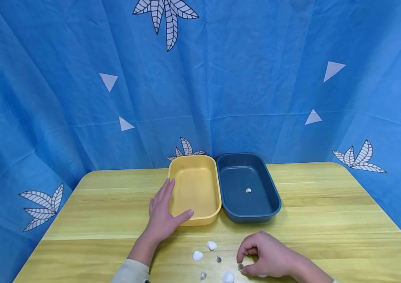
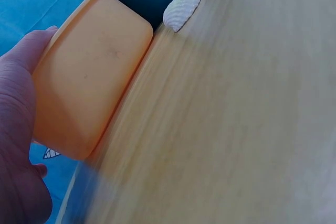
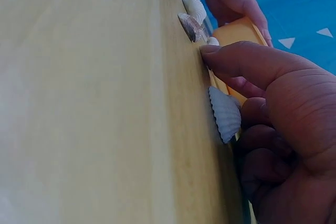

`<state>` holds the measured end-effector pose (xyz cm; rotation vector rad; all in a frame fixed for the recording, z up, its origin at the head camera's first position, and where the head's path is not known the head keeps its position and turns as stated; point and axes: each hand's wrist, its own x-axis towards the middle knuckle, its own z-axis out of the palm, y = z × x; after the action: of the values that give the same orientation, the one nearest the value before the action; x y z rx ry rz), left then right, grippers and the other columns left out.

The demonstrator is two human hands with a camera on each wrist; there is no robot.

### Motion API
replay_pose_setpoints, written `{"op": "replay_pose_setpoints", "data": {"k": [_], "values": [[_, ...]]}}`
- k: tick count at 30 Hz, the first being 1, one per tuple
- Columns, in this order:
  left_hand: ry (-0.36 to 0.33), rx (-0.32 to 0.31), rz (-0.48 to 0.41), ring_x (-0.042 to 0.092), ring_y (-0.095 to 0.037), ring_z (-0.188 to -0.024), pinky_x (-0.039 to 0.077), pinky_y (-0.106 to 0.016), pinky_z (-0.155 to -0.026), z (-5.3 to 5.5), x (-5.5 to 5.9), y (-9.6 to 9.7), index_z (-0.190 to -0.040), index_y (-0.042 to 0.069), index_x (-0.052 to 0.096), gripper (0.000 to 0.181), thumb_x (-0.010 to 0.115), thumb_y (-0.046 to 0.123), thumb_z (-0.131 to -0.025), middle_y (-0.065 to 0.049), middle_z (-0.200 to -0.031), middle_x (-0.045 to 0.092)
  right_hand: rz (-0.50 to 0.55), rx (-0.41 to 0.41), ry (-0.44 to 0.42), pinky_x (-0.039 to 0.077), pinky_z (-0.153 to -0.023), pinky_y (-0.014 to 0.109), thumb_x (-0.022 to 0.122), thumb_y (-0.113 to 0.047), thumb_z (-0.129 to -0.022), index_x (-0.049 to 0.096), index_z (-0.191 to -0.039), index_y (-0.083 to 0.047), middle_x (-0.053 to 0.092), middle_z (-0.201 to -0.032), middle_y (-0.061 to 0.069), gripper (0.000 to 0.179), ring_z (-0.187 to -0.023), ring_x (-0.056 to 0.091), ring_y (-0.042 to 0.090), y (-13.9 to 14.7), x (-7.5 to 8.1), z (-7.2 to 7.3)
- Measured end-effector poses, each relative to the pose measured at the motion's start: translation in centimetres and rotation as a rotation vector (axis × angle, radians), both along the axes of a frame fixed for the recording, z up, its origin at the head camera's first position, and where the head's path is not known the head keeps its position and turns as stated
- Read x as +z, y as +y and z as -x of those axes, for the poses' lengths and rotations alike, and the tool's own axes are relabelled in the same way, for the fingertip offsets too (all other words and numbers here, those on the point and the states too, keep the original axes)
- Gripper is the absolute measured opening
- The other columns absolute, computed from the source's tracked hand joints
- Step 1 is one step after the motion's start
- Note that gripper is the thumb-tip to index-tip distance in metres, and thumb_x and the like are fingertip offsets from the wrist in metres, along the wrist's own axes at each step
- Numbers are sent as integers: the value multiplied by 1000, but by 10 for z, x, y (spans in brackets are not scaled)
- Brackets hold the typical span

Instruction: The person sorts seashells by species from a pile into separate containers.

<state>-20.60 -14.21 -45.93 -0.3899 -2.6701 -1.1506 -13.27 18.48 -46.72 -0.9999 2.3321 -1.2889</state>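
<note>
Head view: bottom edge crops the near side, so we get only part of the left sleeve [image 1: 132,271] and a sliver of the right one. Right hand [image 1: 269,255] has thumb and forefinger curled into a pinch on a small grey shell [image 1: 240,267], low at the near side of the wooden table [image 1: 327,204], right of the other loose shells. Right-wrist view hides that shell behind a fingertip; we can't tell whether it's off the wood. Left hand [image 1: 163,218] is spread wide, fingers straight along the left side of the yellow tray [image 1: 195,222], thumb over its near rim. Its fingertips are hard to read in the left-wrist view.

Counts we get: two trays, side by side, the navy tray [image 1: 251,218] on the right with one small shell [image 1: 248,190] in it. On the table, four white shells [image 1: 197,255]: three left of the right hand, the fourth mostly hidden under it. Two more small dark shells [image 1: 219,259] lie among them, the nearer one paler. We can't match every shell across the wrist views; some overlap there.

Blue curtain [image 1: 242,86] at the far side: four white triangles, four leaf prints. Top print is cut off, and the yellow tray covers part of another.
</note>
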Motion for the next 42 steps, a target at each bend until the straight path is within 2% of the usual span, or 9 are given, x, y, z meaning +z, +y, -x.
{"op": "replay_pose_setpoints", "data": {"k": [5,9,12,16,20,24,26,28,42], "values": [[2,2,1,14,-32,-148,-1,-68,-111,0,0,0,-161,21,19,108,77,58,-78,-2,-166,13,40,-7,-26,40,-62,17,83,-13,-79,74,-88,-25,51,-67,-18,18,-68,42,-2,1,-2,0],[8,-1,-5,14,-33,-148,-1,-69,-110,-1,0,0,-161,21,19,108,78,56,-78,-3,-166,13,133,-8,-116,45,-67,20,82,-9,-80,74,-89,-18,65,-72,-11,15,-71,49,0,2,-2,-1],[7,-4,-8,14,-33,-148,-1,-69,-110,-2,0,0,-161,20,20,108,78,56,-78,-4,-166,13,193,-10,-174,46,-67,20,81,-7,-80,74,-90,-14,67,-73,-6,14,-70,50,2,3,-1,-3],[2,-2,-7,14,-33,-148,-1,-68,-111,-2,0,0,-161,19,21,108,78,57,-78,-3,-166,13,230,-9,-179,45,-65,19,81,-6,-82,74,-92,-12,66,-72,-5,14,-68,47,3,6,4,-3],[2,-3,-8,14,-34,-148,-2,-68,-111,-2,0,0,-161,19,21,108,78,57,-78,-3,-166,12,249,-2,-152,47,-66,20,80,-5,-83,73,-94,-12,66,-71,-2,14,-64,46,3,8,11,-1],[8,-3,-3,15,-34,-148,-1,-69,-110,-2,1,0,-161,20,20,108,77,57,-78,-3,-166,13,253,-8,-101,39,-53,21,80,-3,-82,73,-93,-13,41,-54,2,16,-51,28,5,9,20,1],[10,-3,1,15,-34,-148,0,-69,-110,-1,1,0,-161,21,20,108,77,58,-78,-3,-166,13,251,-18,-59,31,-47,21,80,-2,-82,73,-92,-14,25,-55,5,17,-49,19,9,9,26,2],[9,-1,4,15,-34,-148,0,-69,-110,-1,1,0,-161,21,20,108,77,58,-78,-3,-166,13,250,-31,-18,30,-46,24,80,-2,-81,73,-92,-15,21,-56,6,18,-49,18,12,9,32,4],[12,0,-3,15,-35,-148,-1,-69,-110,-1,-1,0,-161,22,20,107,77,58,-78,-4,-166,13,262,-199,148,26,-45,30,83,-2,-78,74,-91,-16,19,-63,5,21,-51,21,17,17,68,35]]}}
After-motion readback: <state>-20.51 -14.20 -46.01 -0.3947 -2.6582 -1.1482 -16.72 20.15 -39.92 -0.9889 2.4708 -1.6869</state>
